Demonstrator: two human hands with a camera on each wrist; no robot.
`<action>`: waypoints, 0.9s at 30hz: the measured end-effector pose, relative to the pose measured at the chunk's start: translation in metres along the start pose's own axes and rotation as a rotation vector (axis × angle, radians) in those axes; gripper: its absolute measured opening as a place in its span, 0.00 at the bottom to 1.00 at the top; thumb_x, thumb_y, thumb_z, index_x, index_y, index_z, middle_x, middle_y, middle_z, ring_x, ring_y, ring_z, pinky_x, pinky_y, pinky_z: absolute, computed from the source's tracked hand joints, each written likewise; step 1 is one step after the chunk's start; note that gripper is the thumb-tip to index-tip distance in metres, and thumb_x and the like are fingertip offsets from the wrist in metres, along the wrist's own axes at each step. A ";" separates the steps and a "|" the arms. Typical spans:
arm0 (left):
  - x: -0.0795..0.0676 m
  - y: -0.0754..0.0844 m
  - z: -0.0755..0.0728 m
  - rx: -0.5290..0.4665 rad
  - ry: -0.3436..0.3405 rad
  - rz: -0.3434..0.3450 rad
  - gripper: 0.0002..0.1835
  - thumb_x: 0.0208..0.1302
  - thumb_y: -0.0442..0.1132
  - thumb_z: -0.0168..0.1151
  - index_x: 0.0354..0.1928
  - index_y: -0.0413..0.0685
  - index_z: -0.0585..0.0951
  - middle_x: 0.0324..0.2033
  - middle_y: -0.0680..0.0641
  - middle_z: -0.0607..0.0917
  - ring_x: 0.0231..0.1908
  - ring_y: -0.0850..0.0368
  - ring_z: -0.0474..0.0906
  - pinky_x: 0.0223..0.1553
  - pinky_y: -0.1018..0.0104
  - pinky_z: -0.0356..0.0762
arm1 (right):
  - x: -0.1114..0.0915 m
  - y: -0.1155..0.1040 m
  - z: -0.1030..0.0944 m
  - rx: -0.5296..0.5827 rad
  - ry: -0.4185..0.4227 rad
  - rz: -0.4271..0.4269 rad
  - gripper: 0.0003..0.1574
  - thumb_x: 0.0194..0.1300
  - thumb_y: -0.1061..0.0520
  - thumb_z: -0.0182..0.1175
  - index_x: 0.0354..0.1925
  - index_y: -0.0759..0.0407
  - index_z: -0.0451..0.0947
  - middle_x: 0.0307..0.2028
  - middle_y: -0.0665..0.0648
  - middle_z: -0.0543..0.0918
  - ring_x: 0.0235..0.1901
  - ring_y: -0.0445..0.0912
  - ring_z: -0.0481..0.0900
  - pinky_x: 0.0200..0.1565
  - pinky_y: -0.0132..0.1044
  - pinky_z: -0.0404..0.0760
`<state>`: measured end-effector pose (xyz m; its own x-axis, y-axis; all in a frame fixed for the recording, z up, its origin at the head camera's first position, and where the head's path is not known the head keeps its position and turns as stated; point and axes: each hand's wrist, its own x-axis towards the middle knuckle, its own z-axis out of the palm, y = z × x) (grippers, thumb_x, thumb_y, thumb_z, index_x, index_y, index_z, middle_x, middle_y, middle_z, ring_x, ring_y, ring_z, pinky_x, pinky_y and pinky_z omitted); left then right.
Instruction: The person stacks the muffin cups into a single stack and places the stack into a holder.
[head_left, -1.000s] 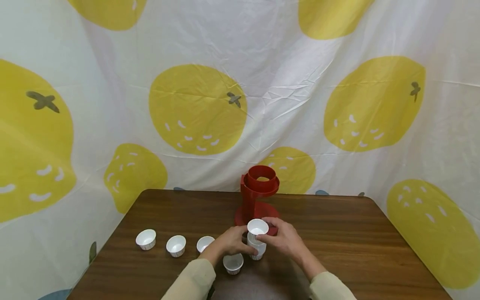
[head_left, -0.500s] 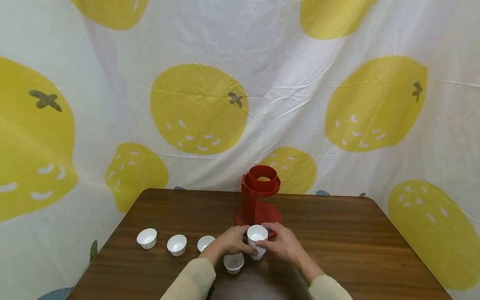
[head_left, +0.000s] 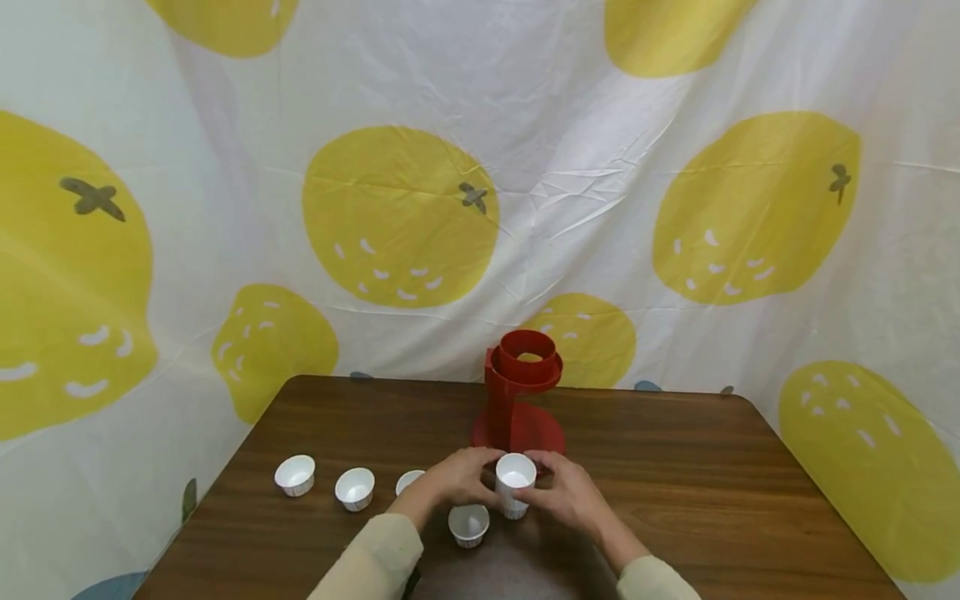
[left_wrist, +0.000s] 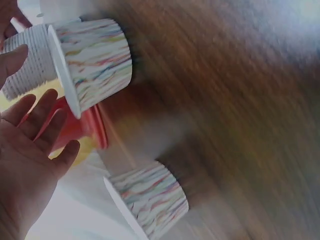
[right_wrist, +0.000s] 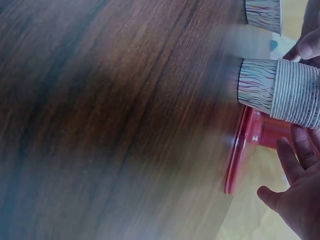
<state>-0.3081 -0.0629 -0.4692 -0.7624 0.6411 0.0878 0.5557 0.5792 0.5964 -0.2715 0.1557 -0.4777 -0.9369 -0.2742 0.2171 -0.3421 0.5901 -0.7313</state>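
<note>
A stack of white paper baking cups [head_left: 515, 472] stands upright on the table between both hands. Its nested, ribbed rims rise above a bottom cup [right_wrist: 256, 85] with thin coloured streaks in the right wrist view. My right hand [head_left: 566, 493] grips the stack from the right, thumb in front and index finger behind, its other fingers spread. From the left, my left hand [head_left: 461, 481] curves round the stack with thumb and index finger at its side. Close by the left wrist stands a single cup [head_left: 468, 527].
Several more cups, such as the white cup [head_left: 296, 475] at far left, stand in a row leftward on the brown wooden table [head_left: 675, 475]. Behind the stack stands a red ring-topped stand [head_left: 498, 400]. A lemon-print cloth [head_left: 570, 208] hangs behind the table.
The right hand has lowered its upper cups into the cup below, and they now form one upright stack. The left hand has stayed close beside it. The view has shifted slightly.
</note>
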 end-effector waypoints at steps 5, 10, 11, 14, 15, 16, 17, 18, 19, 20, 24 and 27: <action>-0.006 0.001 -0.011 -0.014 0.001 -0.040 0.38 0.52 0.43 0.76 0.64 0.36 0.74 0.57 0.41 0.80 0.60 0.44 0.74 0.61 0.52 0.69 | -0.001 0.000 0.003 -0.005 0.010 0.022 0.39 0.51 0.44 0.77 0.58 0.57 0.78 0.50 0.54 0.83 0.46 0.49 0.81 0.48 0.48 0.78; -0.014 -0.001 -0.022 -0.038 0.026 -0.062 0.37 0.54 0.45 0.74 0.65 0.37 0.73 0.59 0.39 0.78 0.62 0.43 0.72 0.62 0.48 0.67 | 0.000 -0.001 0.008 0.026 0.013 0.026 0.45 0.50 0.46 0.78 0.62 0.62 0.74 0.54 0.58 0.81 0.47 0.49 0.81 0.49 0.48 0.78; -0.017 -0.002 -0.025 -0.040 0.033 -0.066 0.37 0.55 0.45 0.73 0.65 0.37 0.74 0.59 0.39 0.78 0.62 0.42 0.72 0.62 0.46 0.67 | 0.000 -0.001 0.009 0.033 0.013 0.026 0.45 0.50 0.47 0.78 0.62 0.62 0.74 0.54 0.58 0.81 0.46 0.49 0.81 0.49 0.47 0.78; -0.023 -0.007 -0.031 -0.042 0.057 -0.077 0.35 0.57 0.47 0.71 0.65 0.39 0.74 0.60 0.40 0.77 0.62 0.42 0.71 0.62 0.45 0.67 | 0.001 -0.001 0.011 0.042 0.009 0.030 0.43 0.50 0.48 0.78 0.61 0.61 0.75 0.50 0.57 0.82 0.44 0.49 0.81 0.47 0.47 0.77; -0.026 -0.008 -0.033 -0.045 0.069 -0.080 0.35 0.57 0.47 0.71 0.65 0.40 0.74 0.60 0.40 0.78 0.61 0.42 0.71 0.62 0.45 0.68 | 0.001 -0.001 0.011 0.047 0.011 0.037 0.42 0.50 0.48 0.78 0.60 0.60 0.75 0.49 0.55 0.83 0.44 0.49 0.80 0.46 0.47 0.77; -0.028 -0.010 -0.036 -0.052 0.082 -0.080 0.35 0.58 0.48 0.71 0.65 0.40 0.74 0.59 0.40 0.78 0.61 0.42 0.72 0.61 0.45 0.68 | 0.001 -0.001 0.011 0.046 0.009 0.042 0.41 0.50 0.48 0.78 0.60 0.58 0.76 0.48 0.54 0.83 0.43 0.48 0.80 0.46 0.46 0.77; -0.031 -0.012 -0.038 -0.065 0.095 -0.080 0.34 0.58 0.47 0.71 0.65 0.40 0.74 0.59 0.40 0.78 0.61 0.41 0.72 0.61 0.44 0.68 | 0.001 -0.001 0.010 0.046 0.010 0.048 0.40 0.50 0.48 0.78 0.59 0.57 0.76 0.47 0.54 0.83 0.43 0.48 0.80 0.46 0.46 0.76; -0.033 -0.014 -0.041 -0.074 0.107 -0.080 0.34 0.59 0.48 0.70 0.65 0.40 0.74 0.59 0.40 0.78 0.61 0.41 0.72 0.61 0.44 0.68 | 0.000 -0.001 0.010 0.047 0.011 0.052 0.39 0.50 0.48 0.78 0.58 0.56 0.77 0.46 0.53 0.83 0.43 0.48 0.80 0.46 0.46 0.76; -0.036 -0.015 -0.043 -0.081 0.121 -0.082 0.34 0.59 0.48 0.70 0.65 0.40 0.74 0.58 0.40 0.78 0.61 0.40 0.72 0.61 0.44 0.68 | 0.000 0.000 0.010 0.048 0.013 0.056 0.38 0.50 0.48 0.78 0.58 0.56 0.77 0.46 0.52 0.83 0.43 0.48 0.79 0.46 0.46 0.76; -0.038 -0.017 -0.046 -0.087 0.133 -0.080 0.33 0.60 0.47 0.70 0.65 0.39 0.74 0.58 0.39 0.79 0.61 0.40 0.72 0.61 0.43 0.68 | 0.000 0.000 0.010 0.049 0.014 0.058 0.38 0.50 0.47 0.78 0.57 0.55 0.77 0.45 0.52 0.83 0.43 0.47 0.79 0.46 0.46 0.76; -0.047 -0.025 -0.056 -0.089 0.189 -0.077 0.32 0.62 0.47 0.68 0.65 0.39 0.73 0.58 0.38 0.79 0.61 0.39 0.71 0.61 0.42 0.67 | 0.000 0.000 0.011 0.040 0.032 0.051 0.38 0.49 0.47 0.79 0.57 0.55 0.78 0.45 0.51 0.83 0.44 0.48 0.79 0.48 0.47 0.75; -0.053 -0.030 -0.063 -0.098 0.222 -0.080 0.32 0.62 0.46 0.68 0.65 0.39 0.74 0.59 0.38 0.78 0.62 0.39 0.71 0.61 0.43 0.67 | -0.001 0.000 0.013 0.039 0.041 0.048 0.39 0.48 0.47 0.79 0.57 0.56 0.77 0.46 0.52 0.83 0.45 0.48 0.79 0.48 0.47 0.75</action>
<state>-0.3051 -0.1461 -0.4422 -0.8626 0.4632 0.2036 0.4644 0.5651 0.6819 -0.2694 0.1463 -0.4858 -0.9546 -0.2146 0.2066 -0.2942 0.5712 -0.7662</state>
